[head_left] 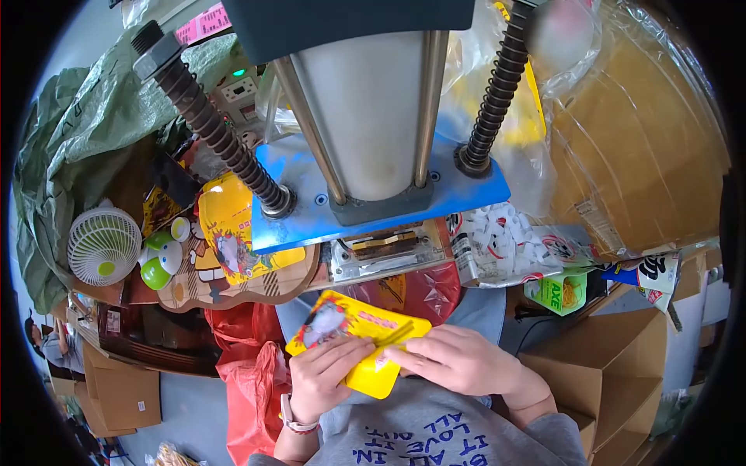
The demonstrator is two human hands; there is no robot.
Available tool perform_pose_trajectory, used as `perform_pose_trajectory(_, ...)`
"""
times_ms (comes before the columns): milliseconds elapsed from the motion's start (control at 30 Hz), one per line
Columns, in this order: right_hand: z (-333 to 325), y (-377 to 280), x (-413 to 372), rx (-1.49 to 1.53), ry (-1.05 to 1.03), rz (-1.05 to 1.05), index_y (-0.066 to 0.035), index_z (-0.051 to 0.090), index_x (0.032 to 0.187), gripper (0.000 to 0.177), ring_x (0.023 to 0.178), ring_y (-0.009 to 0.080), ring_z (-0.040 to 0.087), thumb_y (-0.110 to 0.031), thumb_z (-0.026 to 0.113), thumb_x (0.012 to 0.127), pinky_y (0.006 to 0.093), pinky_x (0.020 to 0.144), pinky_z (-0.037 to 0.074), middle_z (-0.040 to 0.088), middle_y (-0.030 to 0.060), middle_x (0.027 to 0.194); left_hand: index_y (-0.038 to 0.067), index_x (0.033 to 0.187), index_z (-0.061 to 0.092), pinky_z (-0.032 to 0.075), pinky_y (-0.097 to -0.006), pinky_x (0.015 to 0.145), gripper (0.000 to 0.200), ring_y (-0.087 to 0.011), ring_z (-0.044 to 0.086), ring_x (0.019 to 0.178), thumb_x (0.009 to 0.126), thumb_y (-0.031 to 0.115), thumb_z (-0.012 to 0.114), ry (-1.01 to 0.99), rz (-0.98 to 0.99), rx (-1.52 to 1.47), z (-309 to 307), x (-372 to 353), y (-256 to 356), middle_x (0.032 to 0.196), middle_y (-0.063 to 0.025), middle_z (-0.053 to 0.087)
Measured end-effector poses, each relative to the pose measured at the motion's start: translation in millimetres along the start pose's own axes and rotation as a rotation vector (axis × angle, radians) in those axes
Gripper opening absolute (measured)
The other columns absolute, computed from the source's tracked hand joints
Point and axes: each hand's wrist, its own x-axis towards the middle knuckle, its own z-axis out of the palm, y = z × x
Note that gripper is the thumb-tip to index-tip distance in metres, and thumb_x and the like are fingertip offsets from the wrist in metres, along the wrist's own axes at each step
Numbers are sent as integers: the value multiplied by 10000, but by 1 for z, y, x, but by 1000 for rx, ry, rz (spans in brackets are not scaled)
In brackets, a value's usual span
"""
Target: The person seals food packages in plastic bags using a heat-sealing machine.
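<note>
A yellow printed card [375,379] with rounded corners and a cartoon picture is tilted in front of my chest. My left hand [322,380] is closed on its near left edge, fingers lying over the face. At the right edge, my right hand [466,361] pinches the same card, its fingertips beside a narrow dark-gold strip [395,334]. Beyond the card stands a press with a blue plate [373,206] and a metal fixture [388,252] beneath it.
Spring-loaded posts [225,128] flank the press. More yellow cards [233,233] lie on a patterned board [299,283] at left, near a small white fan [105,245]. To the right are a box of small white pieces [505,241] and open cardboard boxes [606,357]. Red bags [245,373] hang at left.
</note>
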Motion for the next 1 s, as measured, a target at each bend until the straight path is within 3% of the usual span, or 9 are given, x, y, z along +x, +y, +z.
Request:
perform_pose_trajectory(100,16,21,-7,317,71,221,-48,687,1164,447,809,210,618,-195,792,755,321,700,516,588,62,938,25,991,733,571,-322,732,213,-267,728,844,778,37,745,-126,-169,-282,24,4,-16,958,-127,738)
perform_pose_trajectory(167,23,33,-15,424,2,405,-32,654,1177,416,849,229,615,-124,770,788,351,712,507,576,75,975,19,1005,731,569,-315,728,212,-263,727,839,794,22,729,-125,-228,-335,46,-2,-23,962,-126,738)
perform_pose_trajectory(267,9,28,-16,447,39,383,-38,655,1174,411,831,235,612,-132,769,790,352,709,507,572,81,983,24,1030,735,565,-301,716,230,-244,728,823,805,-13,697,-119,-257,-446,50,1,-19,967,-115,740)
perform_pose_trajectory(600,-4,21,-17,55,38,274,-12,636,1148,393,827,238,597,-115,745,784,365,702,510,570,75,976,61,1009,733,569,-318,746,376,-232,721,868,654,-50,679,-2,-139,-75,41,-2,-17,938,-66,741)
perform_pose_trajectory(767,1,19,-15,161,-7,211,-11,632,1132,385,839,225,617,-131,739,783,357,711,514,584,62,976,68,1029,731,575,-322,762,456,-224,716,898,602,-60,636,33,-68,69,31,2,-7,968,-45,740)
perform_pose_trajectory(833,-5,15,-12,253,38,137,2,636,1137,410,835,225,619,-133,761,770,351,708,511,592,69,984,58,991,740,572,-319,741,294,-226,726,827,700,36,771,-22,-46,-94,25,3,-5,931,-73,743)
perform_pose_trajectory(900,-3,17,-10,288,62,152,1,639,1139,416,847,226,619,-139,766,769,343,709,510,594,73,991,59,989,745,571,-312,717,251,-236,726,792,739,63,773,-28,-46,-153,28,5,-3,901,-96,740)
perform_pose_trajectory(967,9,22,-10,280,71,261,-39,650,1206,576,908,247,619,-209,845,692,352,776,510,605,85,996,47,984,748,557,-290,676,224,-241,717,736,761,64,763,-73,-219,-318,44,4,-10,860,-121,734)
perform_pose_trajectory(1000,17,30,-10,167,97,317,-42,614,1253,629,970,272,602,-224,843,696,372,828,499,600,104,1058,22,964,743,534,-264,640,147,-173,697,675,830,84,741,-123,-340,-392,56,2,-20,820,-84,742)
